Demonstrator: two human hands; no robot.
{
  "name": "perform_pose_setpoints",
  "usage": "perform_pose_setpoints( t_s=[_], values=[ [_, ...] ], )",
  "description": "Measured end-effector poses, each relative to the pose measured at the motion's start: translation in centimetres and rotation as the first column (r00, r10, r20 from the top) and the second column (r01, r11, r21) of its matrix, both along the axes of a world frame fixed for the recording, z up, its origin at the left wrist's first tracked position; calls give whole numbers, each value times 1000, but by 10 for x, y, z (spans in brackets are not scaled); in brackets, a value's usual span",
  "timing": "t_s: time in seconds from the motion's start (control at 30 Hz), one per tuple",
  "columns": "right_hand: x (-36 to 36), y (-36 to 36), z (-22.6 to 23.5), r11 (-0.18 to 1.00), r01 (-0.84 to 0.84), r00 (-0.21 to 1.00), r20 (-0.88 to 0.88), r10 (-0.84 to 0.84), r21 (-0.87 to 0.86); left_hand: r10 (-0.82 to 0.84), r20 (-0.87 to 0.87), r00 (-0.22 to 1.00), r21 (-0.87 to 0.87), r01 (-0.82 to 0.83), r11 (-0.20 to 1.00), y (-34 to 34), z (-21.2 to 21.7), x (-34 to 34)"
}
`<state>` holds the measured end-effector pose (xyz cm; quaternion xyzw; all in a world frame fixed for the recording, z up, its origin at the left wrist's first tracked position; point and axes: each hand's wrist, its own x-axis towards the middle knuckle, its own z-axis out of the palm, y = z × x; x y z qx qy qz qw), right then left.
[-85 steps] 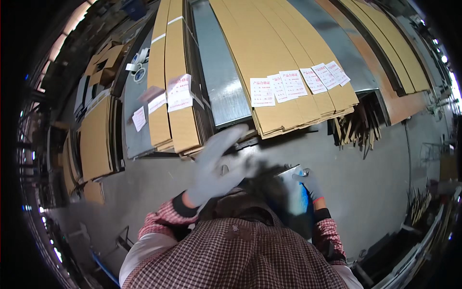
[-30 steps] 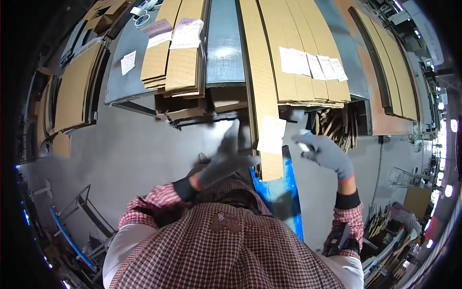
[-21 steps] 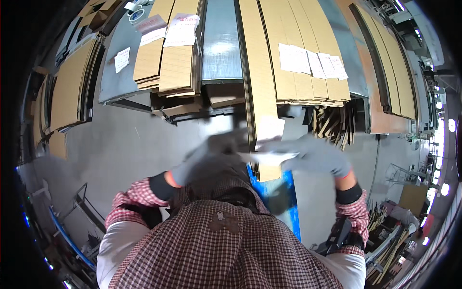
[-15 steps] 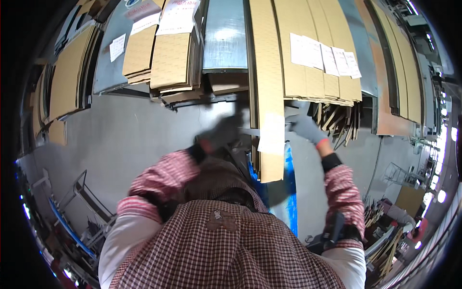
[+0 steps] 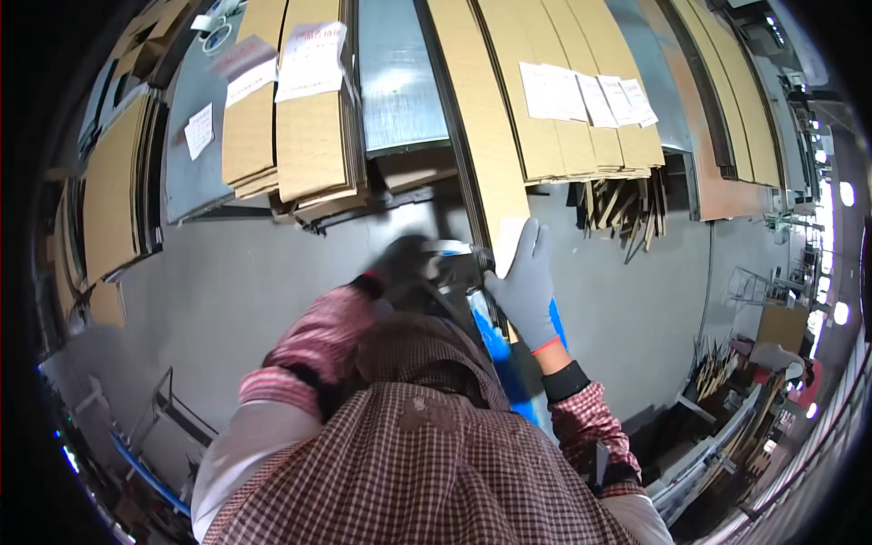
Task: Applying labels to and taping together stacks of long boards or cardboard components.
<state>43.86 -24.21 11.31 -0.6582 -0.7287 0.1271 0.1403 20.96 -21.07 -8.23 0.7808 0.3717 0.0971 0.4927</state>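
Note:
My right hand, in a grey glove, lies with fingers stretched over a white paper sheet on a long stack of tan cardboard strips. The stack sticks out over the table's front edge toward me. To its left, my left hand, in a dark grey glove, is smeared by motion. A whitish, bluish-edged band shows between that hand and the stack's left side; it may be tape, but the blur hides how the fingers meet it. Below the stack is a blue-painted support.
More cardboard stacks with paper sheets lie on the metal table. A tape roll is at the far left. Cardboard scraps hang below the table's edge. A metal frame cart stands at the left, with piled scrap at the right.
My right hand has come from the stack's right side onto the paper sheet, fingers now spread. My left hand stays left of the stack, a little lower. The view has shifted slightly.

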Motion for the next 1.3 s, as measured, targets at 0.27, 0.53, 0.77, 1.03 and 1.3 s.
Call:
perform_pose_setpoints(
  t_s=[0.27,0.53,0.77,1.03,1.3],
  values=[
    [46,5,15,924,-79,720,-662,-207,-375,160,7,987,196,-159,968,30,187,128],
    [60,58,79,779,-240,952,-296,73,-580,271,-65,960,482,-208,851,12,172,135],
    [122,111,-39,677,-693,718,-148,680,-249,203,-14,979,713,-133,689,9,179,147],
    [87,84,-11,962,-226,971,-113,210,-152,545,471,694,-209,-512,833,24,181,97],
    [101,32,-7,795,-424,904,-260,340,-434,678,399,617,-516,-460,722,-24,142,132]
  ],
)
